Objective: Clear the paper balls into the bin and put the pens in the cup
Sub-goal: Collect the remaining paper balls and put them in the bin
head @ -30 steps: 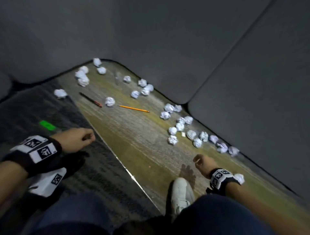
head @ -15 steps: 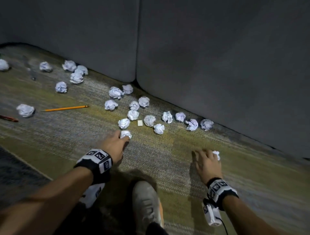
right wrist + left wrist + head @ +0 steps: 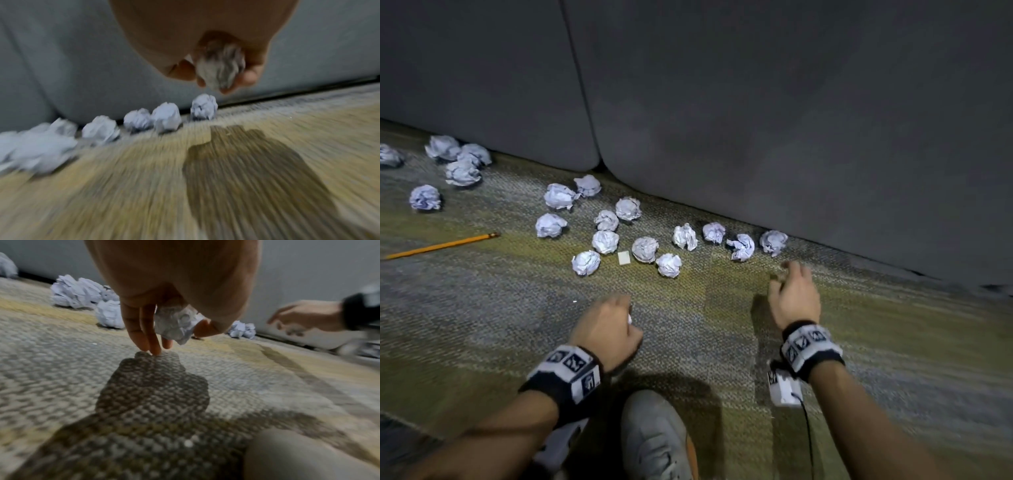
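Observation:
Several white crumpled paper balls [image 3: 605, 241] lie scattered on the carpet along the foot of a grey sofa. My left hand [image 3: 607, 327] hovers low over the carpet and grips one paper ball [image 3: 176, 324] between fingers and thumb. My right hand [image 3: 792, 294] is a little short of the rightmost balls [image 3: 773, 241] and holds another paper ball [image 3: 221, 69] in its curled fingers; that view is blurred. An orange pencil [image 3: 441, 245] lies at the left on the carpet. No bin or cup is in view.
The grey sofa front [image 3: 756, 120] walls off the far side. A small white square scrap [image 3: 624, 257] lies among the balls. My grey shoe [image 3: 654, 438] is at the bottom centre. A white device with a cable [image 3: 784, 389] hangs under the right wrist.
The left hand has picked up the ball it was touching and drawn back toward me. The right hand has lifted its ball off the carpet and moved forward. The view has shifted right.

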`<state>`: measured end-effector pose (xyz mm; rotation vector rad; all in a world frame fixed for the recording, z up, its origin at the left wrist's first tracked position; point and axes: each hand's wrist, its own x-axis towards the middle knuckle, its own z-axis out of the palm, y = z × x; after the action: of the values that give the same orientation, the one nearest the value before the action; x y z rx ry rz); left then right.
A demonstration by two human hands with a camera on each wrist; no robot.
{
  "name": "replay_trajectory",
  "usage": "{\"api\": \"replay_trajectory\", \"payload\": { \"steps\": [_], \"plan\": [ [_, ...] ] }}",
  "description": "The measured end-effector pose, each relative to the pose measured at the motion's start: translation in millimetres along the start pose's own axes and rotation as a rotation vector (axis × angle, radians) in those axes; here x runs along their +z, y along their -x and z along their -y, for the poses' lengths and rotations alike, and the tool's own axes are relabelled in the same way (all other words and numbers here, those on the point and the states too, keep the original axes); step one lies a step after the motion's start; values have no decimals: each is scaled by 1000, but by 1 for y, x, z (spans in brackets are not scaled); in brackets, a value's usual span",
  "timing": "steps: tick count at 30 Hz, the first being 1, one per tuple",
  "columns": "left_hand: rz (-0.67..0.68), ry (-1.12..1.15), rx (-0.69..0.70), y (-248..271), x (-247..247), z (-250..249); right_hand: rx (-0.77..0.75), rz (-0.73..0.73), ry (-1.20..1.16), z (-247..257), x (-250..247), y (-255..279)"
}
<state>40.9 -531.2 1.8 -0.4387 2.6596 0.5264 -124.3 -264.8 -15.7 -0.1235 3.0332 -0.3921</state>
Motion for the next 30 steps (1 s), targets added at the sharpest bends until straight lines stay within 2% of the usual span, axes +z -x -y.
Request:
{"api": "replay_trajectory", "payload": {
  "steps": [2, 5, 8, 12, 15, 17, 22, 27, 30],
  "plan": [
    [42, 20, 87, 4, 0, -15, -56, -30, 42, 14, -10, -32],
    [28, 0, 203, -5, -5, -34, -80, 195, 197, 25, -6, -73],
    [-14, -72, 236, -27, -10, -50, -90, 345, 274, 30, 8, -78],
    [-29, -145, 246, -67, -14, -58, 41, 308, 109, 33, 9, -59],
    [29, -195, 165, -85, -16, -54, -16, 203, 24, 36, 7, -38],
    [50, -191, 136, -89, -16, -50, -69, 158, 55, 49, 3, -42],
    [1, -104, 198, -64, -14, -50, -65, 288, 207, 78, 10, -64],
    [-148, -45, 111, -77, -45, -31, -48, 302, 188, 85, 9, -62],
    [-54, -93, 158, -91, -42, -27, -113, 261, 129, 89, 3, -55]
  ]
}}
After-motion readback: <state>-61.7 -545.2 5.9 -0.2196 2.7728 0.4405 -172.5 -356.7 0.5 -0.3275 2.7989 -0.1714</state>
